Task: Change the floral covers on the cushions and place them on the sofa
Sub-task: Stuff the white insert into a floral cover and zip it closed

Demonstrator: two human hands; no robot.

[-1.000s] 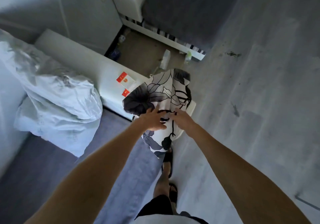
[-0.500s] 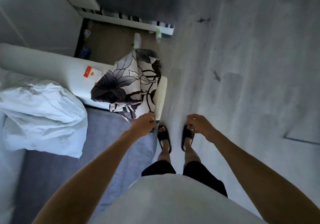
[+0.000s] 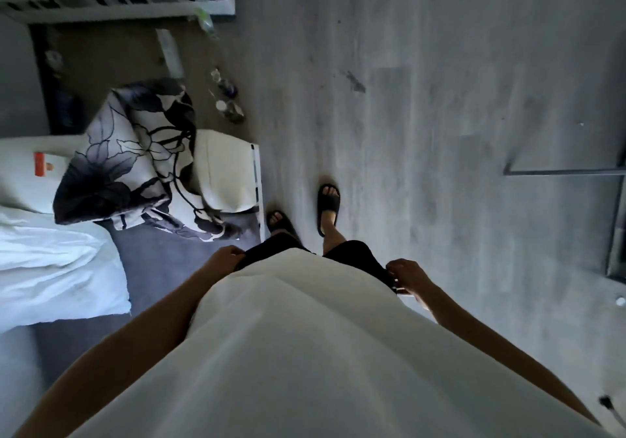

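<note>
The black-and-white floral cover (image 3: pixel 125 159) lies crumpled over the white sofa arm (image 3: pixel 230 173), with nobody touching it. A bare white cushion (image 3: pixel 50 261) sits on the grey sofa seat (image 3: pixel 162 268) at the left. My left hand (image 3: pixel 227 258) hangs at my hip with loosely curled fingers and holds nothing. My right hand (image 3: pixel 406 275) hangs at the other hip, also loosely curled and empty. Both hands are well away from the cover.
Small bottles and jars (image 3: pixel 227 98) stand on the floor beyond the sofa arm. A white striped frame (image 3: pixel 118 7) runs along the top. A red-and-white card (image 3: pixel 40 163) lies on the sofa arm. My sandalled feet (image 3: pixel 327 203) stand on open grey floor.
Both hands let go of the floral cover and dropped to my sides. The cover stayed draped over the sofa arm. My view swung right and down as I stepped back.
</note>
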